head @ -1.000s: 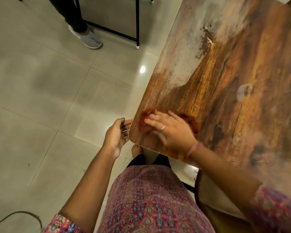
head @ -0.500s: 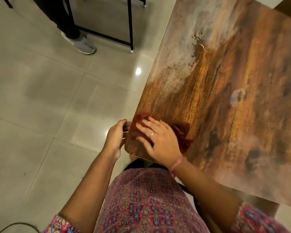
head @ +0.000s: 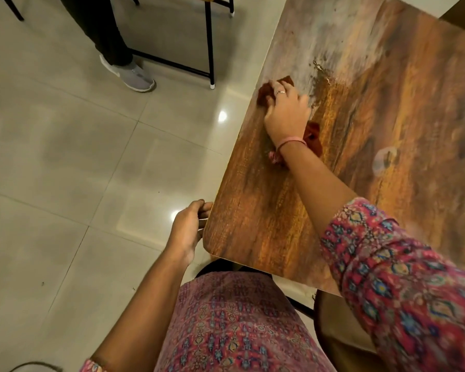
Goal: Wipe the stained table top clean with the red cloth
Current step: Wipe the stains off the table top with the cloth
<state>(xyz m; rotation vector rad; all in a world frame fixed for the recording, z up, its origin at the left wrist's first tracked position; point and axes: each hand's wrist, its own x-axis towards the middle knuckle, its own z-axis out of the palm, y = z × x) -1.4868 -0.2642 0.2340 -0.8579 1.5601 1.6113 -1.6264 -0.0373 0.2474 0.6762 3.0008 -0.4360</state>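
The table top (head: 253, 221) is wood-patterned, brown and orange, with a pale dusty patch towards its far left part. A dark crusty stain (head: 320, 73) sits just beyond my right hand. A white ring mark (head: 385, 162) lies to the right. My right hand (head: 287, 114) presses flat on the red cloth (head: 313, 135) near the table's left edge; the cloth shows at my fingertips and beside my wrist. My left hand (head: 188, 229) grips the table's near left corner from the side.
Another person's leg and grey shoe (head: 134, 76) stand on the tiled floor at the upper left, next to a black metal chair frame (head: 210, 49). A dark cord (head: 35, 366) lies on the floor at the bottom left. A stool seat (head: 338, 334) sits below the table's near edge.
My right hand has slid the red cloth away from the near corner, along the left edge towards the dark stain. My left hand has stayed on the corner.
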